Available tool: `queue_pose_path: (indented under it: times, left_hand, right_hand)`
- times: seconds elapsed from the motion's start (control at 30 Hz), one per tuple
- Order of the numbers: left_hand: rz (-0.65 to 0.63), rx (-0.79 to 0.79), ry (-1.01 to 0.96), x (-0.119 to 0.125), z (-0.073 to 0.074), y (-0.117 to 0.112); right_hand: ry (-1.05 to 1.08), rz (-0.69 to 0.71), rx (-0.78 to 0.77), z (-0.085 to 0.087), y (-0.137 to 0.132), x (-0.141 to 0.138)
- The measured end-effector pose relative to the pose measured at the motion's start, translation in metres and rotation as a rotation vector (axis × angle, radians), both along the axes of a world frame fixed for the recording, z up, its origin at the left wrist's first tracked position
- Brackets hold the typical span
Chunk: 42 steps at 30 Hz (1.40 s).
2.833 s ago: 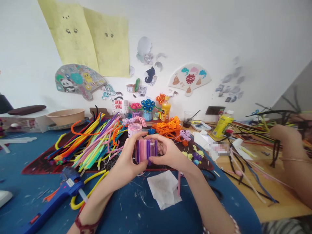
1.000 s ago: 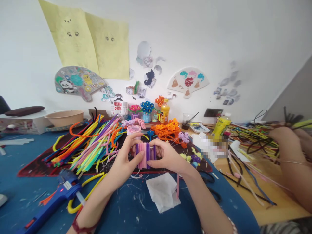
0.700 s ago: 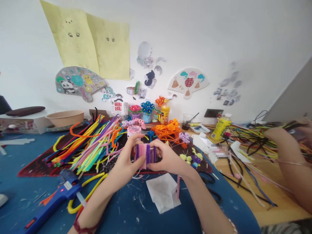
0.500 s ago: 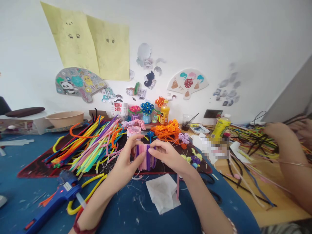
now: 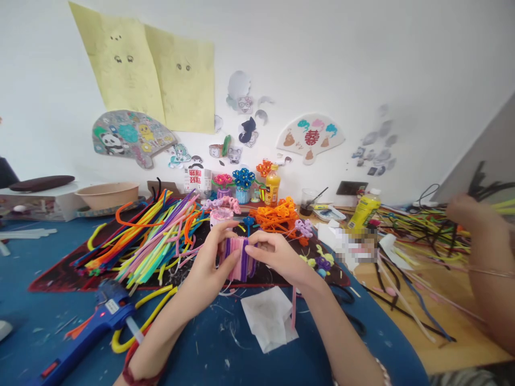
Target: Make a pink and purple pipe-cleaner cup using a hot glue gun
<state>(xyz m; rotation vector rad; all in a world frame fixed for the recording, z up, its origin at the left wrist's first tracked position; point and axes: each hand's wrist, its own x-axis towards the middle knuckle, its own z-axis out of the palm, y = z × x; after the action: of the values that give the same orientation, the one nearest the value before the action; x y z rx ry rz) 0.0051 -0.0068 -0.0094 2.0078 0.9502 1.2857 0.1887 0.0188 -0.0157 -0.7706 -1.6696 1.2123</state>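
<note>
I hold a small cup wrapped in pink and purple pipe cleaners (image 5: pixel 240 259) just above the blue table (image 5: pixel 209 348). My left hand (image 5: pixel 209 268) grips its left side, fingers curled round it. My right hand (image 5: pixel 277 256) is closed on its right side and top edge, fingertips pressing the fuzzy strips. A loose pink pipe cleaner (image 5: pixel 294 306) hangs down below my right wrist. A white sheet of paper (image 5: pixel 270 317) lies on the table under my hands.
A blue glue gun (image 5: pixel 96 321) lies at the front left beside a yellow pipe cleaner. A heap of coloured pipe cleaners (image 5: pixel 148 236) covers a dark mat. Orange shapes (image 5: pixel 277 212), bottles and small flower pots stand behind. Another person's hand (image 5: pixel 478 236) handles black pipe cleaners at right.
My hands have lowered the wrapped cup slightly and my right fingers have shifted along its top edge. The other person's hand at the right has lifted its black pipe cleaners.
</note>
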Motion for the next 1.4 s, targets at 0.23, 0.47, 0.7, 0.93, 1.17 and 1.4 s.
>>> queue_pose_path:
  times: [0.23, 0.47, 0.7, 0.93, 1.17, 1.4]
  left_hand:
    - [0.03, 0.032, 0.036, -0.001, -0.003, 0.001]
    - [0.008, -0.035, -0.015, -0.002, -0.002, 0.003]
    - [0.019, -0.097, -0.014, -0.006, 0.002, 0.006]
    - [0.069, -0.108, 0.022, -0.008, 0.003, 0.009]
    - [0.154, -0.178, -0.069, -0.009, 0.004, 0.009]
    - [0.162, -0.214, -0.255, -0.013, 0.004, 0.011]
  right_hand:
    - [-0.03, -0.04, 0.037, -0.004, 0.001, -0.001]
    - [-0.041, -0.007, 0.014, 0.006, -0.002, -0.001]
    - [-0.079, -0.109, 0.034, -0.009, 0.007, -0.004]
    - [-0.036, 0.012, -0.055, -0.001, 0.0, 0.0]
    - [0.147, -0.114, -0.112, -0.002, 0.006, 0.001]
    - [0.228, -0.128, -0.171, -0.002, 0.007, 0.005]
